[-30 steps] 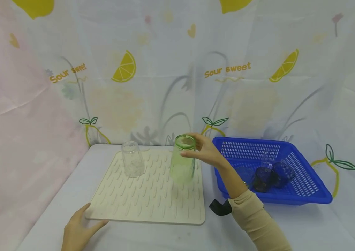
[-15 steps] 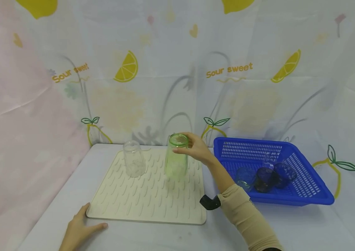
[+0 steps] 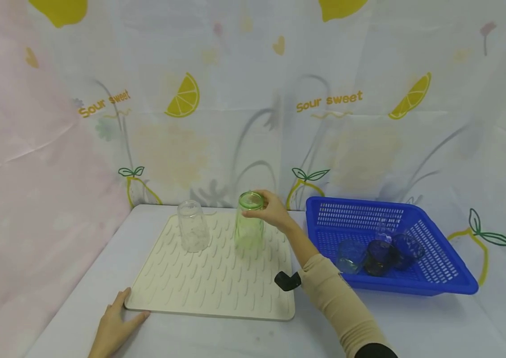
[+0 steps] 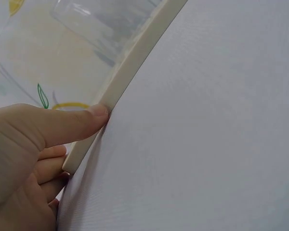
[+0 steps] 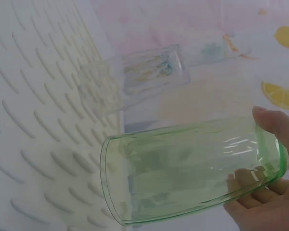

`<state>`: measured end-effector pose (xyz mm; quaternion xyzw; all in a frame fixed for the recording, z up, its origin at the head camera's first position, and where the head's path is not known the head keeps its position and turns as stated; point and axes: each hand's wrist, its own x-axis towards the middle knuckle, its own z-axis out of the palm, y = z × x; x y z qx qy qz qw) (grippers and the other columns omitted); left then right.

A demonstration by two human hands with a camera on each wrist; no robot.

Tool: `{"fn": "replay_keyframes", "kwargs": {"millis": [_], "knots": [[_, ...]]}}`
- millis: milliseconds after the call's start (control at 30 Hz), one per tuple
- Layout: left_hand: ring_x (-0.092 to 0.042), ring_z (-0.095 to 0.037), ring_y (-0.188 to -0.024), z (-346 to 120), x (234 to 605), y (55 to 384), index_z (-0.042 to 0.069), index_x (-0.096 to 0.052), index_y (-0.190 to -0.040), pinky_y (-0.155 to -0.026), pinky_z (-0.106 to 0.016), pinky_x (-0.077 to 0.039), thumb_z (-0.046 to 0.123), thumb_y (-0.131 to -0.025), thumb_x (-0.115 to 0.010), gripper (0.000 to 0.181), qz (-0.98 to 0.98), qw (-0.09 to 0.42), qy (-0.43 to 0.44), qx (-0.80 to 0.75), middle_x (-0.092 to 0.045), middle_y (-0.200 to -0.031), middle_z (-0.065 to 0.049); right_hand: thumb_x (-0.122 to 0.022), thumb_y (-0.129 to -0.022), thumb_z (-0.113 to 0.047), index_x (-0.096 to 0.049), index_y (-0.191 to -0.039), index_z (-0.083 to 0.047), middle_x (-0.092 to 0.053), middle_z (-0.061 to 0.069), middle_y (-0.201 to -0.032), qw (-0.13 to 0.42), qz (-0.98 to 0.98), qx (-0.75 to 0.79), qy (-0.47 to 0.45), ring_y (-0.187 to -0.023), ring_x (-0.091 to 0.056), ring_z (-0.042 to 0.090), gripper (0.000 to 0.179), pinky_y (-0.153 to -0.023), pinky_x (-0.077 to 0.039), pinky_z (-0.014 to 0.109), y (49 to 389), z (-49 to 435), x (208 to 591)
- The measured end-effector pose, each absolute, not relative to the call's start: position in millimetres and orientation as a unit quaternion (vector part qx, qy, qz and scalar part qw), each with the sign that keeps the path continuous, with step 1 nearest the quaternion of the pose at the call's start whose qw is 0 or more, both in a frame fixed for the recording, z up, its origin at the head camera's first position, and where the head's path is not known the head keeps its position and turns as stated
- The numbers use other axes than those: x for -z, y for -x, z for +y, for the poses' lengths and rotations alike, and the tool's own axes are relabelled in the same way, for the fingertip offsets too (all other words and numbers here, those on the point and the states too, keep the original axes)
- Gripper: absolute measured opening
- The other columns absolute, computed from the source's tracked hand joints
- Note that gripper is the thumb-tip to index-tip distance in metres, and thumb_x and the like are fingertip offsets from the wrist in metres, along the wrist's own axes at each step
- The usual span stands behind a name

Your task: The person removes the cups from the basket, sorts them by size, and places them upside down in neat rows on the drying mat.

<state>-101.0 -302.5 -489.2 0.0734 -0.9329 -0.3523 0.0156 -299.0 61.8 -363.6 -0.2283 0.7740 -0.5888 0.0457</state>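
My right hand [image 3: 275, 213] holds a tall green drinking glass [image 3: 249, 233] near its thick base, thumb on one side and fingers on the other. The glass is upside down over the right rear of a cream drying mat [image 3: 177, 296]. In the right wrist view its wide mouth [image 5: 111, 180] faces the ridged mat, close over it. A clear glass [image 3: 194, 227] stands inverted on the mat's left rear. At the near left corner, my left hand [image 3: 114, 323] grips the mat, its thumb [image 4: 82, 125] on the front edge and fingers along the left side.
A blue plastic basket [image 3: 452, 271] stands right of the mat, behind the right forearm. Several glasses lie in it, among them a dark one [image 3: 378, 258] and a bluish one [image 3: 351, 256]. A printed cloth [image 3: 235, 139] hangs behind the white table.
My right hand has moved the green glass left and slightly down over the mat. The left thumb and fingers have drawn in against the mat's corner.
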Motion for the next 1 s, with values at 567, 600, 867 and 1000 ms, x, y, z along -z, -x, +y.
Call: {"fn": "replay_keyframes", "kwargs": {"millis": [567,600,867,1000], "knots": [[-0.017,-0.063,-0.125,-303.1,492.4,101.9,-0.021,-0.024,-0.135,-0.101,-0.073,-0.013,0.026,-0.084,-0.069,0.083,-0.935,0.023,-0.068,0.348,-0.016,-0.136,-0.047,-0.079,-0.075,-0.015,-0.045,-0.13,0.002,-0.054,0.016,-0.123,0.03,0.793,0.592,0.14,-0.111,-0.054,0.031,0.067,-0.094,-0.049,0.04,317.6,50.2,394.7],[-0.017,-0.063,-0.125,-302.9,492.2,101.7,-0.021,-0.024,-0.135,-0.101,-0.073,-0.012,0.026,-0.084,-0.069,0.083,-0.935,0.023,-0.068,0.348,-0.016,-0.136,-0.047,-0.079,-0.075,-0.015,-0.045,-0.13,0.001,-0.054,0.016,-0.123,0.028,0.796,0.589,0.137,-0.111,-0.053,0.031,0.067,-0.094,-0.049,0.041,317.8,49.6,396.4],[-0.017,-0.064,-0.125,-301.9,490.2,101.2,-0.02,-0.024,-0.136,-0.102,-0.072,-0.014,0.028,-0.084,-0.069,0.083,-0.936,0.018,-0.068,0.345,-0.016,-0.136,-0.048,-0.076,-0.078,-0.015,-0.043,-0.133,0.001,-0.052,0.017,-0.125,0.023,0.794,0.592,0.138,-0.112,-0.05,0.031,0.066,-0.094,-0.045,0.045,314.0,50.9,400.3],[-0.018,-0.064,-0.125,-303.4,489.8,100.4,-0.02,-0.024,-0.136,-0.102,-0.072,-0.014,0.029,-0.084,-0.069,0.084,-0.936,0.021,-0.07,0.345,-0.016,-0.136,-0.048,-0.075,-0.079,-0.016,-0.037,-0.138,0.001,-0.048,0.021,-0.13,0.038,0.797,0.586,0.141,-0.117,-0.048,0.035,0.073,-0.096,-0.045,0.046,313.1,51.5,397.3]]}}
